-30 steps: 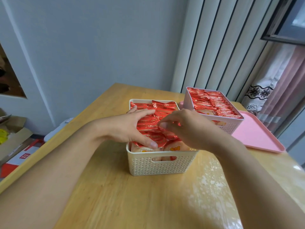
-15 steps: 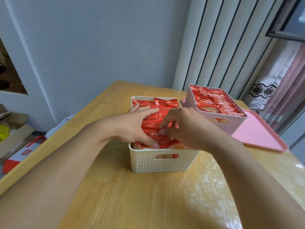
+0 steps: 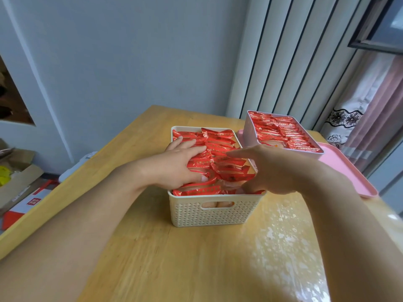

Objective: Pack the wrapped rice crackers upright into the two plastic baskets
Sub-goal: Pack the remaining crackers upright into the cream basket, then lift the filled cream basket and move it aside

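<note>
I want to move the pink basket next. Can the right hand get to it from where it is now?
Probably yes. The right hand is at the right edge of the cream basket, and the pink basket stands just behind it, with nothing visible between them.

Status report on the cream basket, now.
Left hand flat on rice crackers in cream basket. Right hand at its right rim, thumb tucked among the wrappers. Pink basket full. Nothing in the way.
</note>
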